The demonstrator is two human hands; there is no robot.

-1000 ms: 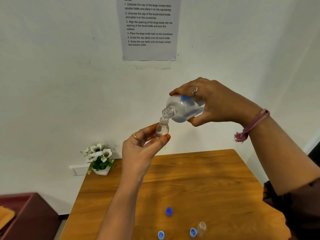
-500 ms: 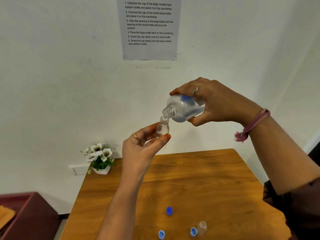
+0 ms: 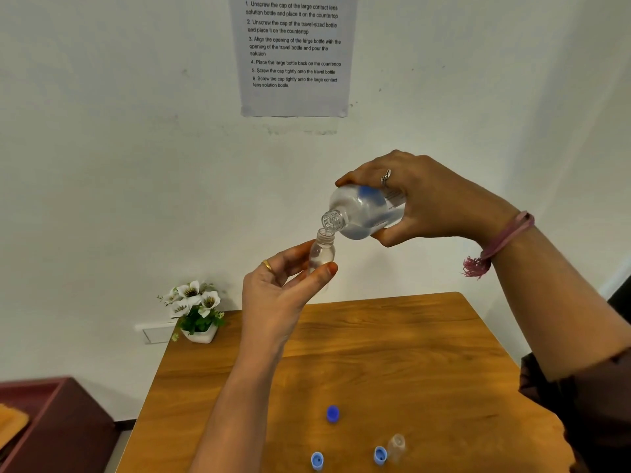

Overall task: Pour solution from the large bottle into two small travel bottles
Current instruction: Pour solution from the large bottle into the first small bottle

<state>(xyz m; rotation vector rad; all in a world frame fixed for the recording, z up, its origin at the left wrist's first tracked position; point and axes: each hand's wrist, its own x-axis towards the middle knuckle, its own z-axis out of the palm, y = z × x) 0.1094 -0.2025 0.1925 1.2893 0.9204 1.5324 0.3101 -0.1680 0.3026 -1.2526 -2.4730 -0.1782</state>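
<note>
— What are the hands doing?
— My right hand (image 3: 433, 199) grips the big bottle (image 3: 362, 213), tipped over. My left hand (image 3: 280, 288) pinches a small bottle (image 3: 321, 252) just under its mouth.
— And the other small bottle (image 3: 396, 446)?
— On the table (image 3: 426, 363), at five o'clock, beside a blue cap (image 3: 379, 455).

right hand (image 3: 440, 203) tips large bottle (image 3: 362, 213) over travel bottle (image 3: 321, 254)
</note>
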